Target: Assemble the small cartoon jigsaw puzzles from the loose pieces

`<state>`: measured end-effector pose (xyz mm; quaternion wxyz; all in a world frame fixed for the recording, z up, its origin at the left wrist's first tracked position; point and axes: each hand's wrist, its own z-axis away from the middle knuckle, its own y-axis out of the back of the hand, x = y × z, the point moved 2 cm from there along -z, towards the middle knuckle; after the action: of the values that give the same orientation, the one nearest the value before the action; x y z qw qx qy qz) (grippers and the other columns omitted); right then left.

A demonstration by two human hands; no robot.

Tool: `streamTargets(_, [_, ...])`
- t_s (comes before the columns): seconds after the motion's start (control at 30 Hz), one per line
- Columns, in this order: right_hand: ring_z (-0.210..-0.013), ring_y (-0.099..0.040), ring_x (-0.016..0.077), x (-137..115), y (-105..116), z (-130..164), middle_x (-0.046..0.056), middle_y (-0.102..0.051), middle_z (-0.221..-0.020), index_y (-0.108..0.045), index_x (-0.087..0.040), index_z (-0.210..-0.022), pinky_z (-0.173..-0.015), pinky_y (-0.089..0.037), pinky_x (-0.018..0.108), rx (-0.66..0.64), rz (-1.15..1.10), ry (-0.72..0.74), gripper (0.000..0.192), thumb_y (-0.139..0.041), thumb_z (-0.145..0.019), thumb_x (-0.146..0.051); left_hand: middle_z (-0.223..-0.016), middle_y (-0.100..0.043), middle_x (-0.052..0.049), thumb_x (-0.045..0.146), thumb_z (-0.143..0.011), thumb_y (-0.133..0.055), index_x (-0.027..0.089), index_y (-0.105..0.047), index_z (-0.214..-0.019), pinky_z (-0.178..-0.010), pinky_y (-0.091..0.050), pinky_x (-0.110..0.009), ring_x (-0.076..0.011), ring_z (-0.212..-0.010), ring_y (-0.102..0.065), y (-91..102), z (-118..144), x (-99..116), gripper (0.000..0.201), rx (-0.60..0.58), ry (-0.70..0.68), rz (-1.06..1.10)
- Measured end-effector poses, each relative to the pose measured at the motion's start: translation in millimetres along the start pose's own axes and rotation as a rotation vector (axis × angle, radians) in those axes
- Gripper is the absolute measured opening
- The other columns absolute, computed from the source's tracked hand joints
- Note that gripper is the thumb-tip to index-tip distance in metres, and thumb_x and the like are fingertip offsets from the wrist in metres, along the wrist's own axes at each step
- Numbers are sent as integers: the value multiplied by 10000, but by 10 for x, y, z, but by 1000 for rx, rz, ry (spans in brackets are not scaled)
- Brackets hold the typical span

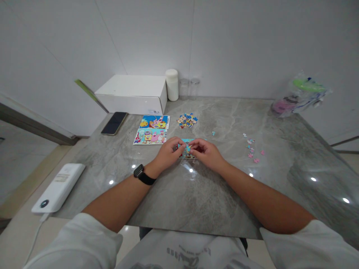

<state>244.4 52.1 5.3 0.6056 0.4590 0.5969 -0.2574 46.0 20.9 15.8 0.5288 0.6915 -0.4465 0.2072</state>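
My left hand [169, 152], with a black watch on its wrist, and my right hand [206, 152] meet over a small puzzle [185, 155] lying on the grey table. Fingers of both hands are pinched around a light-blue puzzle piece [188, 148] between them. Much of the puzzle is hidden under the hands. To its left lie two cartoon picture cards [151, 136]. Beyond the hands sits a heap of loose puzzle pieces [187, 120]. One small blue piece [213, 133] lies apart, and several pink and pale pieces [250, 155] are scattered at the right.
Along the back stand a white box [129, 104], a white bottle [172, 85] and two clear jars [189, 89]. A phone [114, 123] and a white power bank with a cable [58, 188] lie at the left. At the back right is a plastic-wrapped cup [297, 97].
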Motion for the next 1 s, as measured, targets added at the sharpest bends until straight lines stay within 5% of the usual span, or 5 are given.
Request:
streamTargets(0.3, [-858, -712, 194, -84, 38, 37, 42, -791, -984, -738, -256, -1224, -823, -543, 331, -81, 356, 111, 335, -621, -911, -234, -865, -689, -28, 339, -998, -578, 216, -649, -815, -852, -509, -352, -200, -874, -645, -34, -17, -46, 232, -24, 42, -13])
streamTargets(0.53, [-1123, -652, 272, -65, 120, 19, 108, -760, -1169, -769, -247, -1206, -1049, -483, 441, -55, 623, 258, 380, -523, -944, -123, -913, -691, -59, 298, -1012, -586, 207, -695, -864, -888, -484, -394, -227, -922, -632, 3, -26, -136, 206, -103, -52, -276])
streamTargets(1.0, [-1126, -647, 257, 17, 88, 16, 88, -764, -1188, -784, -243, -1112, -1038, -436, 411, -159, 751, 256, 307, -518, -995, -142, -1065, -673, -91, 261, -1008, -597, 200, -724, -953, -912, -472, -434, -255, -1007, -617, -35, 4, -173, 151, -136, -110, -435])
